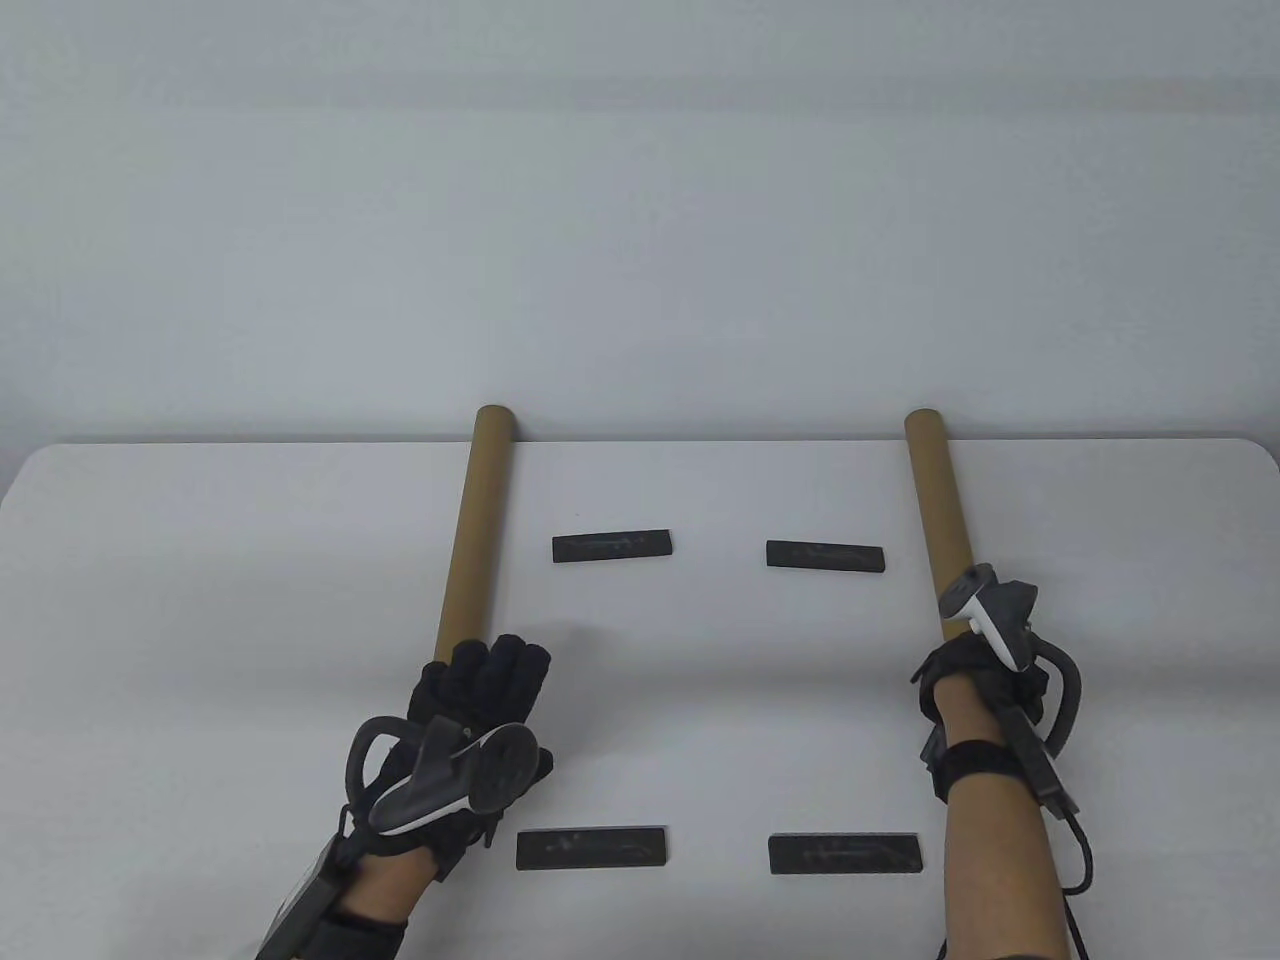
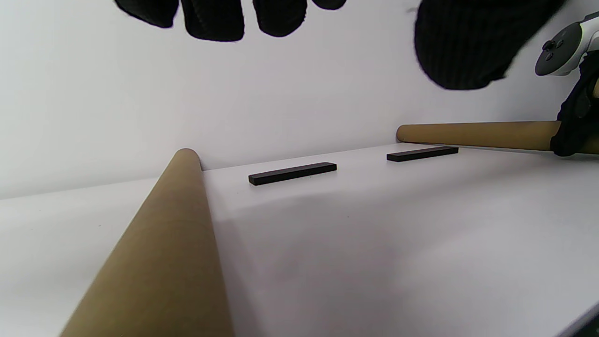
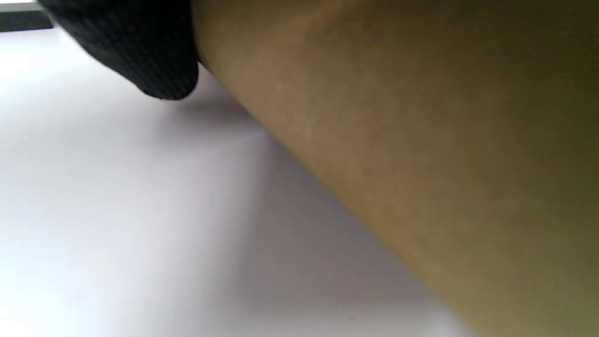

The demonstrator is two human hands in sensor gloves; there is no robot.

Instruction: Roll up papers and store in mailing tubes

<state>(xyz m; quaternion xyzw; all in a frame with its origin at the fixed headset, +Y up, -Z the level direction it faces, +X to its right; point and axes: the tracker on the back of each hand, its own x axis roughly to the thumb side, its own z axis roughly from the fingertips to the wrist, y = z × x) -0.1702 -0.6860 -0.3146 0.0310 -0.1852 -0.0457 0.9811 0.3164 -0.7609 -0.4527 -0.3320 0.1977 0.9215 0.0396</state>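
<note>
Two brown cardboard mailing tubes lie lengthwise on the white table [image 1: 200, 600]. My left hand [image 1: 495, 675] hovers with its fingers [image 2: 215, 18] spread over the near end of the left tube [image 1: 475, 520], holding nothing. That tube runs past the lower left of the left wrist view [image 2: 164, 252]. My right hand [image 1: 960, 670] grips the near end of the right tube [image 1: 935, 510]. The left wrist view shows that hand [image 2: 573, 126] wrapped round the tube [image 2: 477, 135]. The tube fills the right wrist view [image 3: 398, 140], with one gloved finger [image 3: 135, 47] against it. I cannot make out any paper.
Four flat black bars lie between the tubes: two far ones [image 1: 612, 547] [image 1: 825, 555] and two near ones [image 1: 591, 849] [image 1: 844, 855]. The far pair also shows in the left wrist view [image 2: 292, 173] [image 2: 422, 153]. A plain wall stands behind the table's far edge.
</note>
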